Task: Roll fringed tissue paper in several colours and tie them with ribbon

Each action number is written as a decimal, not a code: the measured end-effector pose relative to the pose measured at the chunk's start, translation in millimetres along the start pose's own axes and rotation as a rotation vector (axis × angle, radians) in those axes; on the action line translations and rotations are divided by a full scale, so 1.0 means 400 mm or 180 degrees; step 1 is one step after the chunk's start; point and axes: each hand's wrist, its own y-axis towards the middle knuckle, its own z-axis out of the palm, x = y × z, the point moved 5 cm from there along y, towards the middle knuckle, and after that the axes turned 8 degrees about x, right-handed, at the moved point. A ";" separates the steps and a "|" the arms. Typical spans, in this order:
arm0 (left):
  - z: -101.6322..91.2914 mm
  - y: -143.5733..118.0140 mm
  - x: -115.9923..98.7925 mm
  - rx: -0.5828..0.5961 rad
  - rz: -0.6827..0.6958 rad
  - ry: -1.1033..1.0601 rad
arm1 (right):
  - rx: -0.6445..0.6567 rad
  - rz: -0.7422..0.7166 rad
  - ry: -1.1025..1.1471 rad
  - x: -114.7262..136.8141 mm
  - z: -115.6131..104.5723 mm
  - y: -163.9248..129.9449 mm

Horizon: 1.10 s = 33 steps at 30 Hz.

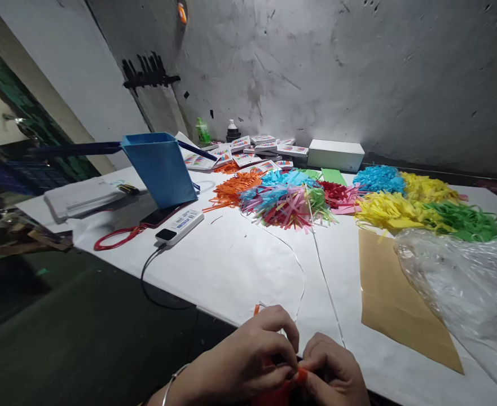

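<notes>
Our left hand (248, 355) and right hand (333, 369) pinched together on small orange paper piece (299, 376), thin white string (322, 270) across white paper-covered desk (231, 265)

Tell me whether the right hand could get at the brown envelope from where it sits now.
Probably yes. The right hand is pinching an orange piece together with the left hand, but the brown envelope lies flat just beyond it, with only bare white table between.

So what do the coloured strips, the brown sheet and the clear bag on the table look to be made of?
The coloured strips look like thin matte paper: flat, narrow, curling cuts. The brown sheet seems to be kraft paper, dull and lying flat. The clear bag looks like thin plastic film, glossy and crinkled, with bright glints.
</notes>
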 end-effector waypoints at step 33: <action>-0.084 -0.031 0.123 -0.2268 -0.0530 -0.4647 | -0.0199 0.0358 -0.1222 0.020 -0.047 -0.023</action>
